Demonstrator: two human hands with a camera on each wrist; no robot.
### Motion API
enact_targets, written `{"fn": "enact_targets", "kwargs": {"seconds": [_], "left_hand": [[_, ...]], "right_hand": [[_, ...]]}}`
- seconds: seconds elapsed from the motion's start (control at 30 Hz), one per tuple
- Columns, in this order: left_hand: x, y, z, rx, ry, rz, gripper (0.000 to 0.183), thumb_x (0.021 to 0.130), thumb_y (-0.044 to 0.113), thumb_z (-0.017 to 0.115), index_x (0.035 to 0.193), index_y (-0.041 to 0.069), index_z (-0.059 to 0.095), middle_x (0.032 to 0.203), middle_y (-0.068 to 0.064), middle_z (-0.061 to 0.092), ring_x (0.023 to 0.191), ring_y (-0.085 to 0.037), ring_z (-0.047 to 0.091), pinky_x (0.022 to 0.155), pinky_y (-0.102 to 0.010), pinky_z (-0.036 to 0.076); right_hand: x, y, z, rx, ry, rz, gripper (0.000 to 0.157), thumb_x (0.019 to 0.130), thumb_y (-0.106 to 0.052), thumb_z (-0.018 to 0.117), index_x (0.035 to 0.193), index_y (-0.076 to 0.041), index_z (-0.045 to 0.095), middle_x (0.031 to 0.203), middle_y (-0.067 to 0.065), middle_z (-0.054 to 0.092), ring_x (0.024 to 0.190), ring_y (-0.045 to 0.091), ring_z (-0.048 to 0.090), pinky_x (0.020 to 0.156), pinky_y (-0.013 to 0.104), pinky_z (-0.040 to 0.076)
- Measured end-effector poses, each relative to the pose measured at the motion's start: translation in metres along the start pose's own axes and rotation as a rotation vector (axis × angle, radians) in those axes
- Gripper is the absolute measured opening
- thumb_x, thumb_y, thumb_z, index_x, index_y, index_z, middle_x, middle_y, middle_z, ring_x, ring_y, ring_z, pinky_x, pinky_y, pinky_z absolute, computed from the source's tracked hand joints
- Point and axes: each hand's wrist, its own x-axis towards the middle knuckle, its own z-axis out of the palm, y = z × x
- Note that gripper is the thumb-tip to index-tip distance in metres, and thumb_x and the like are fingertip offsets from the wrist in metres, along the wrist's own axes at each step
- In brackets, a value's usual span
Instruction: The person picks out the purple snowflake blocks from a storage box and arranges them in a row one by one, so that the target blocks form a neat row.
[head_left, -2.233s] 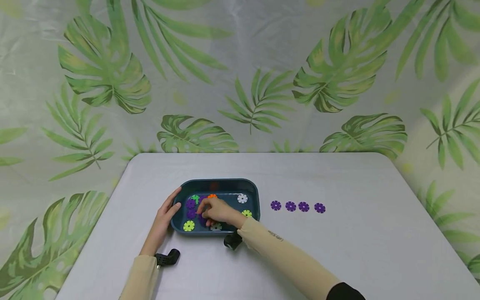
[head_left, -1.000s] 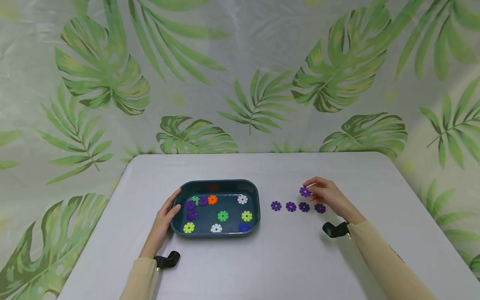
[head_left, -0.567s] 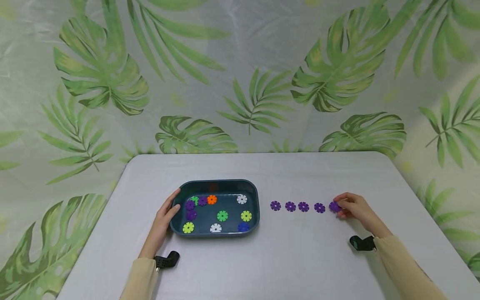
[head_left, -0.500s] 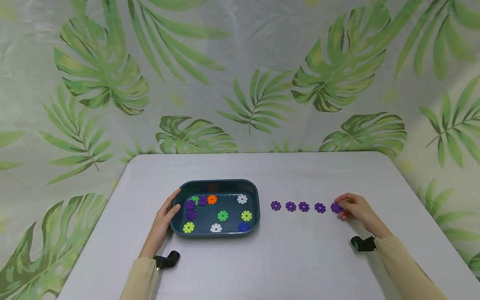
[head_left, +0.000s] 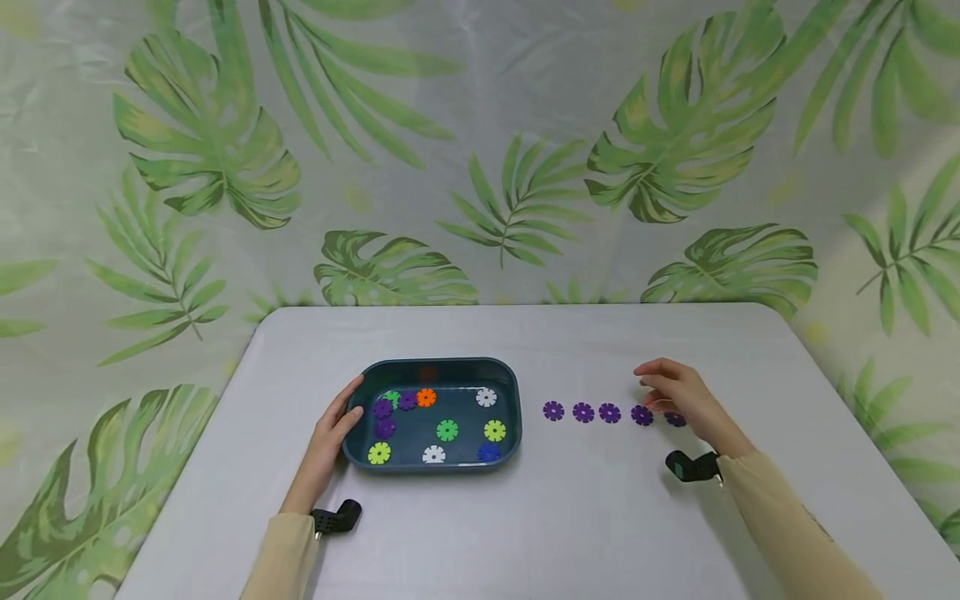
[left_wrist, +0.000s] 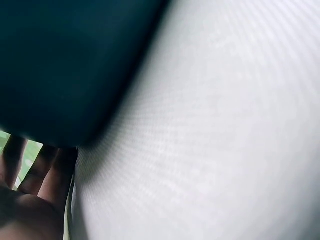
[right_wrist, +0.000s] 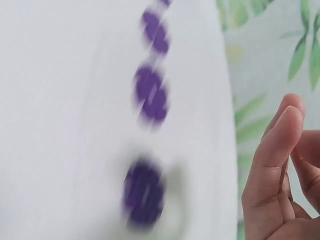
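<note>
My left hand (head_left: 327, 437) holds the left end of a dark teal tray (head_left: 431, 468), thumb over its rim and fingers along the outside. In the left wrist view the tray wall (left_wrist: 65, 65) partly covers the fingers. Flat notched plastic discs, snowflake building pieces, lie in the tray: purple (head_left: 384, 428), orange (head_left: 426, 397), green (head_left: 447, 430), white, yellow-green and blue. My right hand (head_left: 678, 398) hovers above the right end of a row of several purple discs (head_left: 610, 412), fingers loosely bent and nothing between them. It partly hides the rightmost purple disc (head_left: 676, 420).
A white cloth covers the table (head_left: 540, 517). The row of discs runs rightward from beside the tray. A leaf-printed curtain (head_left: 517, 125) hangs behind the table's far edge.
My right hand carried a purple disc from the tray to the row's right end, let it go, and has since lifted and moved left. My left hand has stayed on the tray.
</note>
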Motion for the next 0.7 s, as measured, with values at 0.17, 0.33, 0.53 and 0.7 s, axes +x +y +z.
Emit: {"fn": "enact_targets", "kwargs": {"seconds": [0.17, 0.33, 0.53, 0.7], "left_hand": [[0.000, 0.000, 0.000, -0.003, -0.001, 0.004, 0.051, 0.102, 0.018, 0.045, 0.151, 0.013, 0.031, 0.156, -0.005, 0.023, 0.143, -0.022, 0.012, 0.113, -0.048, 0.010], [0.001, -0.001, 0.001, -0.004, 0.000, 0.006, 0.050, 0.103, 0.016, 0.045, 0.151, 0.013, 0.032, 0.156, -0.006, 0.023, 0.143, -0.022, 0.013, 0.113, -0.048, 0.010], [0.002, -0.002, 0.000, -0.008, 0.000, 0.006, 0.050, 0.103, 0.016, 0.045, 0.151, 0.013, 0.031, 0.156, -0.006, 0.023, 0.143, -0.023, 0.013, 0.113, -0.048, 0.010], [0.001, -0.002, 0.000, -0.009, -0.001, 0.008, 0.051, 0.102, 0.019, 0.046, 0.151, 0.012, 0.031, 0.156, -0.006, 0.022, 0.143, -0.022, 0.013, 0.113, -0.048, 0.011]], "right_hand": [[0.016, -0.031, 0.040, 0.122, -0.100, -0.054, 0.033, 0.101, -0.014, 0.047, 0.121, 0.013, 0.048, 0.100, 0.009, 0.058, 0.076, 0.014, 0.062, 0.071, 0.027, 0.054], [0.032, -0.061, 0.090, 0.148, -0.202, -0.073, 0.029, 0.100, -0.014, 0.049, 0.119, 0.008, 0.052, 0.104, 0.013, 0.058, 0.076, 0.017, 0.062, 0.073, 0.029, 0.054], [0.049, -0.091, 0.151, 0.146, -0.338, -0.068, 0.031, 0.099, -0.014, 0.051, 0.121, 0.007, 0.054, 0.117, 0.027, 0.056, 0.075, 0.018, 0.063, 0.072, 0.030, 0.054], [0.060, -0.106, 0.198, 0.138, -0.423, -0.063, 0.030, 0.098, -0.013, 0.052, 0.121, 0.008, 0.054, 0.117, 0.024, 0.058, 0.079, 0.026, 0.065, 0.073, 0.034, 0.055]]}}
